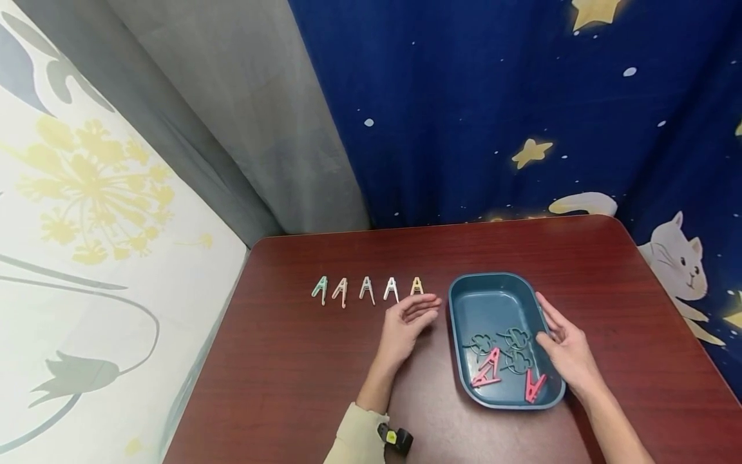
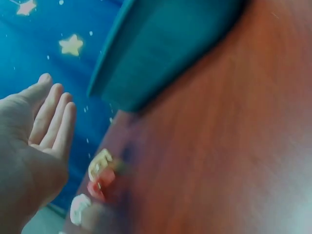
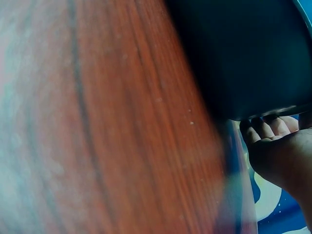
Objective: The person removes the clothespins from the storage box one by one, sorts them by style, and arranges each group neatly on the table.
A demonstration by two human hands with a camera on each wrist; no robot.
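Observation:
My right hand (image 1: 570, 354) grips the right rim of a blue-grey plastic tray (image 1: 493, 404), thumb over the rim and fingers along the outer wall. Inside the tray's near half lie pink clothespins (image 1: 534, 386) and several dark green looped, clover-shaped pieces (image 1: 514, 338). Left of the tray, my left hand (image 1: 406, 325) hovers over the table with lightly bent fingers, holding nothing. Just beyond it stands a yellow clothespin (image 1: 417, 285), its lower part covered by the fingers. In the left wrist view, a red clothespin (image 2: 101, 185) shows beside the yellow one.
A row of pale clothespins runs left from the yellow one: white (image 1: 391, 289), grey (image 1: 367, 290), peach (image 1: 341, 292) and green (image 1: 320, 290). The reddish-brown table (image 1: 278, 374) meets a blue starry curtain (image 1: 464, 116) behind and a patterned wall (image 1: 133, 335) at left.

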